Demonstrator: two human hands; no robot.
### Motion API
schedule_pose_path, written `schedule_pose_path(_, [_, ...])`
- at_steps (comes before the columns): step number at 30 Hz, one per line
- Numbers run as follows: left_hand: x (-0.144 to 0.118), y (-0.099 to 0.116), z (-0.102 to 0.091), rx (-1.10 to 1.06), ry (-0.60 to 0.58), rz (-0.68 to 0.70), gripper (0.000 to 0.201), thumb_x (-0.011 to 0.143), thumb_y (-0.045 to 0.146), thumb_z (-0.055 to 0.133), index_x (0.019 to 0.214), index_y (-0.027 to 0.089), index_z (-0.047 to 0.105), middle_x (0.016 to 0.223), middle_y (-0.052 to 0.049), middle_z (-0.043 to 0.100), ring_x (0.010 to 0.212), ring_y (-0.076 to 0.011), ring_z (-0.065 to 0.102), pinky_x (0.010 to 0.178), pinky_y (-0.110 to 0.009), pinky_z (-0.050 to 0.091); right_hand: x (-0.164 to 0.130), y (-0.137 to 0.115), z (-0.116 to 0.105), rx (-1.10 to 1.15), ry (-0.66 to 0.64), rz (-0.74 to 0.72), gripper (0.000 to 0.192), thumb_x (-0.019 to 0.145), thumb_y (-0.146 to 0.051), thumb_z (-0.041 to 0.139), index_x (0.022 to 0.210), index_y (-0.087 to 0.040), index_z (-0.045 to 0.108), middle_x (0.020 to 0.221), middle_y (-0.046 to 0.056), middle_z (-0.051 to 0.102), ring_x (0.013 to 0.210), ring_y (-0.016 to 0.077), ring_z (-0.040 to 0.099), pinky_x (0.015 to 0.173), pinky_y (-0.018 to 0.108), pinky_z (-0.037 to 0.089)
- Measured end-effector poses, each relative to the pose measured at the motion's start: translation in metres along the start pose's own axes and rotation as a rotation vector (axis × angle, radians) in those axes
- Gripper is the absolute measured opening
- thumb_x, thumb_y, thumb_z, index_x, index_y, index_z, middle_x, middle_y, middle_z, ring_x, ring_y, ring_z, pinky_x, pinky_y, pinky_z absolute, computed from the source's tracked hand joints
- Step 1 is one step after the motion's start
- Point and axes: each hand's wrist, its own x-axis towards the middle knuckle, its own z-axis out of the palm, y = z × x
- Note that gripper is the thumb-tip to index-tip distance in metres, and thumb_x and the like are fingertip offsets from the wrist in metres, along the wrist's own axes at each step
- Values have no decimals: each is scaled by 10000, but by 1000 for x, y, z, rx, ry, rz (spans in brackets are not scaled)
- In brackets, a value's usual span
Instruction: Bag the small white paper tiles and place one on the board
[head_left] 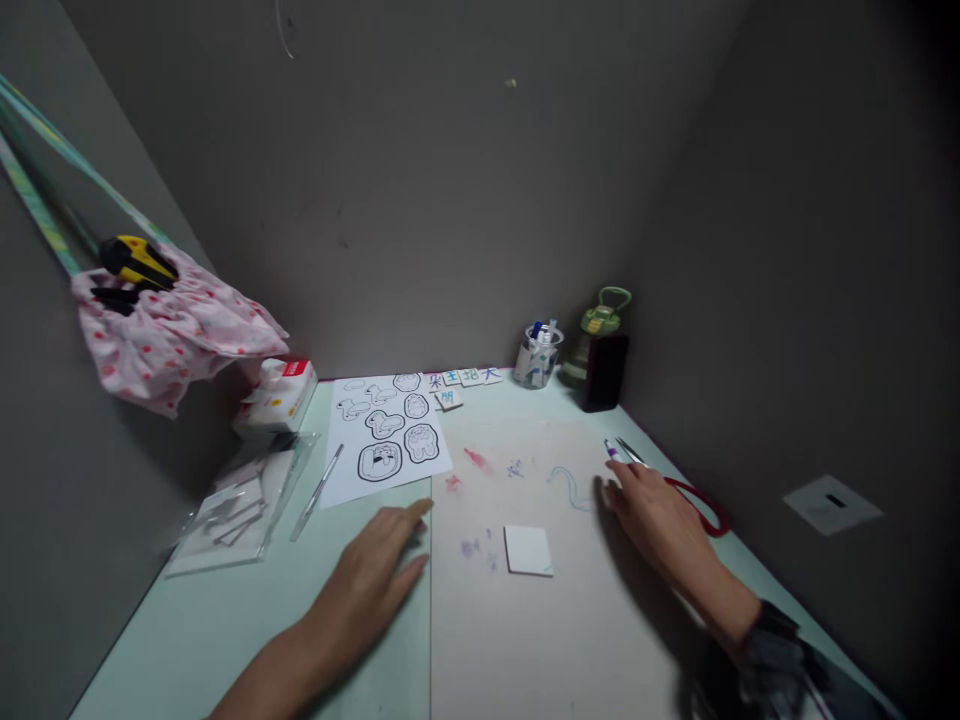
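Observation:
My left hand (pixel 371 580) lies flat and open on the pale green table (pixel 187 630), fingertips at the left edge of a stained paper mat (pixel 540 620). My right hand (pixel 652 510) rests on the mat's right side, fingers reaching a purple-tipped marker (pixel 613 452) and red-handled scissors (pixel 686 492); I cannot tell whether it grips either. Between my hands lies a small white square tile (pixel 529 549). A sheet of black outline drawings (pixel 384 432) lies beyond my left hand.
A thin stick (pixel 317 492) and clear plastic sleeves (pixel 240 500) lie left. A white and red box (pixel 279 392), lettered tiles (pixel 465 380), a pen cup (pixel 537 358), a green bottle (pixel 596 335) behind a dark block (pixel 604 372) line the back wall. A pink cloth bag (pixel 165 335) hangs left.

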Motion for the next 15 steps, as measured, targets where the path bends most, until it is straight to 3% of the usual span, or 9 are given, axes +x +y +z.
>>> schedule_pose_path(4, [10,29,24,-82,-100,118,593,958,124,498,1499,287,315,1247,-101,590,1165,-256,564,1018,-448,498,27,22,-3,-113,-50,38,285,971,-255,597,1239,-156,607,1112,84,674,974,221,663,872,437,538])
schedule_pose_path(9, [29,44,49,-71,-168,139,862,845,56,624,1561,241,181,1511,-156,400,1412,-336,349,1173,-580,331,49,34,-3,-112,-74,36,254,970,-330,620,1165,-169,644,1127,67,676,965,204,668,860,424,554])
schedule_pose_path(15, [41,45,73,-81,-132,118,802,859,43,624,1538,211,232,1313,-136,530,1234,-305,473,1101,-537,396,92,54,7,54,95,130,345,965,-361,627,1254,-173,607,1227,91,648,1039,228,660,881,441,556])
